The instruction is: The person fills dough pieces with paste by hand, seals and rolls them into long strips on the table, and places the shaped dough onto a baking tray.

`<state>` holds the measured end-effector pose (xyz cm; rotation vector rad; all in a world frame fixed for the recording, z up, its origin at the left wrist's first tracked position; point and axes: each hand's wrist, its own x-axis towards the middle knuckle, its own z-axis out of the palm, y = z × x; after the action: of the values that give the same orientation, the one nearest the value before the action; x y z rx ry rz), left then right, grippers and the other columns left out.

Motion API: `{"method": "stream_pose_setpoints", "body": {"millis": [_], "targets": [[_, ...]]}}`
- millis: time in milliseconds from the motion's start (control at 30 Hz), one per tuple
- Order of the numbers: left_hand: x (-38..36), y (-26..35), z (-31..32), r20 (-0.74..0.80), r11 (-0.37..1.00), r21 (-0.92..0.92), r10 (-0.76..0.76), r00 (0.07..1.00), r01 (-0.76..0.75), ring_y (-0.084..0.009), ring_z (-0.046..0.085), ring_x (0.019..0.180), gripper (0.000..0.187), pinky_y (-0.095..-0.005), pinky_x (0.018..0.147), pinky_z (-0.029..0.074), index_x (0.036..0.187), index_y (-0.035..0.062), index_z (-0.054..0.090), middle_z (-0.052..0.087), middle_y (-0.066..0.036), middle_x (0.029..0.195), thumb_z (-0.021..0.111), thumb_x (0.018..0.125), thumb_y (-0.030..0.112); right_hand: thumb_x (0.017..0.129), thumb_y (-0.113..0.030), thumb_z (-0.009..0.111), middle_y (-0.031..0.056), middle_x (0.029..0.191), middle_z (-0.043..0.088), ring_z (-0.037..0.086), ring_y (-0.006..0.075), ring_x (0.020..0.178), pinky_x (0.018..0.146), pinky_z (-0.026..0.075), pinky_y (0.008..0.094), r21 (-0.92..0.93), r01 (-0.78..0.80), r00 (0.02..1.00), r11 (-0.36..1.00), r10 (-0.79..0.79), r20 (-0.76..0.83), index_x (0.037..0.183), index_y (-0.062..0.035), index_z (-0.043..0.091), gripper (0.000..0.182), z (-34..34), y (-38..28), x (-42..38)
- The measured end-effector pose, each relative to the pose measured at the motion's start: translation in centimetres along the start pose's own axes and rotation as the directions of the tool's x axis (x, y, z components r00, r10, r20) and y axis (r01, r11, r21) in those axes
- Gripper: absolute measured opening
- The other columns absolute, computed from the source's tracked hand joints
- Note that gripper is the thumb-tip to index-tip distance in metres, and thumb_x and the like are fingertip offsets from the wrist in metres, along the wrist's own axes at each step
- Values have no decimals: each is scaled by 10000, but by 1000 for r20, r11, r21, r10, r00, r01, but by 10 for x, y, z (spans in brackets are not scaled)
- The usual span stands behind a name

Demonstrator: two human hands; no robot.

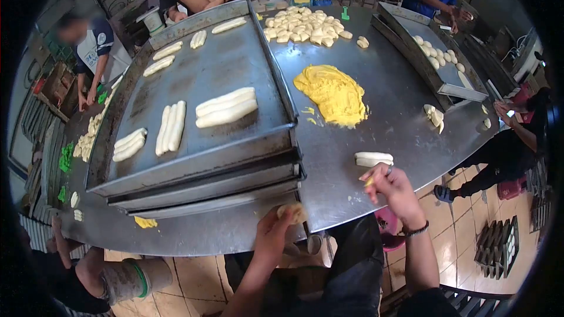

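Observation:
My left hand (272, 236) is closed around a flattened piece of dough (292, 213), held at the table's near edge beside the stacked trays. My right hand (395, 192) is raised over the table edge, fingertips pinched together with a small dab of yellow paste (369, 182) at them. Just beyond those fingers, white dough rolls (373, 158) lie side by side on the steel table (341, 194). Farther off, a large mound of soft yellow paste (333, 95) spreads over the metal, with a few smears at its left.
Stacked metal trays (200, 170) stand left; the top one holds several dough rolls (226, 107). Cut dough pieces (304, 25) are heaped at the back. Another tray (464, 90) with dough balls (435, 53) stands right. Several people work around the table.

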<state>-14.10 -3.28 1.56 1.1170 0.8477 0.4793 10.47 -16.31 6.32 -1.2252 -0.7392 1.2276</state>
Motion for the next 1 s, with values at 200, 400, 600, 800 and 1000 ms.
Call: {"method": "stream_pose_setpoints", "body": {"millis": [200, 400, 600, 800, 1000], "targets": [[-6, 8, 51, 297, 944, -269, -106, 949, 190, -207, 570, 1053, 433, -345, 947, 442, 1142, -83, 513, 588, -141, 1101, 414, 964, 298, 836, -18, 608, 65, 802, 621, 583, 112, 788, 682, 442, 220, -472, 81, 974, 878, -170, -149, 900, -9, 599, 65, 50, 12, -39], [-16, 11, 78, 514, 886, -281, -187, 837, 370, -158, 607, 950, 418, -273, 877, 497, 1131, -55, 534, 593, -106, 1077, 452, 954, 314, 677, -27, 703, 91, 771, 627, 551, 262, 730, 675, 456, 316, -785, 318, 804, 532, -590, -74, 852, -45, 653, 183, 56, 8, -51], [-19, 11, 91, 414, 958, -128, -183, 892, 255, -198, 623, 952, 317, -310, 855, 521, 1142, -38, 523, 608, -117, 1059, 530, 916, 185, 683, -15, 702, 82, 778, 636, 563, 254, 726, 662, 461, 311, -856, 379, 741, 351, -669, 53, 868, -60, 673, 193, 36, 6, -64], [-20, 12, 92, 441, 879, -282, -238, 865, 385, -209, 635, 920, 319, -317, 836, 531, 1136, -31, 523, 608, -126, 1053, 542, 905, 188, 702, -3, 689, 108, 891, 634, 613, 262, 778, 691, 490, 308, -765, 358, 810, 536, -585, -31, 900, -40, 661, 204, 34, 10, -73], [-27, 9, 90, 347, 919, -202, -255, 902, 338, -196, 639, 889, 316, -289, 819, 531, 1109, -34, 527, 615, -124, 1015, 519, 920, 219, 721, -18, 677, 130, 877, 625, 616, 277, 773, 683, 497, 312, -822, 382, 788, 422, -614, 51, 900, -27, 652, 181, 52, 2, -69]]}}
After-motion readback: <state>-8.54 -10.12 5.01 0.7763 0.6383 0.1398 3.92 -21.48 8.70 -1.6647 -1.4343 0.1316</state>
